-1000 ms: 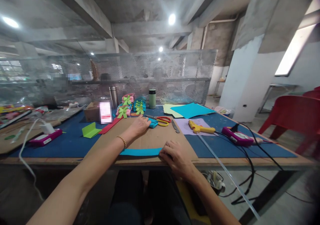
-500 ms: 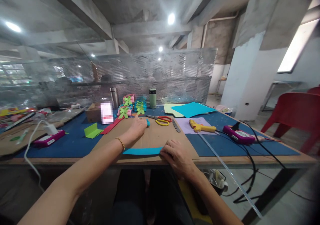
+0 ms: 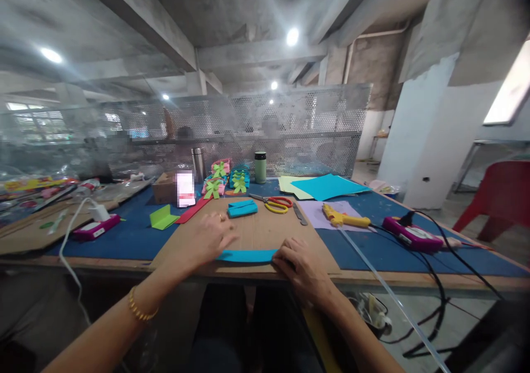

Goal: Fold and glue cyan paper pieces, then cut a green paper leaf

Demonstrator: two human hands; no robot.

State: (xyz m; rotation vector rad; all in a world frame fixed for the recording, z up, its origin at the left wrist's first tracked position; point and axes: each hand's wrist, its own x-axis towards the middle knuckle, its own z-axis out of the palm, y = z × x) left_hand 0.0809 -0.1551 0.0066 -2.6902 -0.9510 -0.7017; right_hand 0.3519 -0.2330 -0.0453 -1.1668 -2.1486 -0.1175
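Note:
A blue paper strip [image 3: 248,256] lies along the near edge of the brown cardboard sheet [image 3: 265,232]. My right hand [image 3: 298,263] has its fingers closed on the strip's right end. Over the left end hovers or rests my left hand [image 3: 213,237], fingers stretched apart; contact with the strip cannot be made out. Beyond it sits a folded blue paper piece [image 3: 242,208], touched by neither hand. Scissors [image 3: 278,203] with red and yellow handles lie to its right, beside a grey craft knife [image 3: 300,214].
A yellow glue gun [image 3: 345,218] rests on purple paper [image 3: 308,210], its long glue stick [image 3: 385,287] reaching past the table edge. Purple power strips [image 3: 412,234] stand at both sides. Behind are blue sheets [image 3: 331,186], a green bottle [image 3: 260,168], a phone [image 3: 185,189] and bow-topped paper items [image 3: 239,179].
My left hand has let go of the folded blue piece at the back of the cardboard and come back toward the strip's left end. My right hand stays at the right end.

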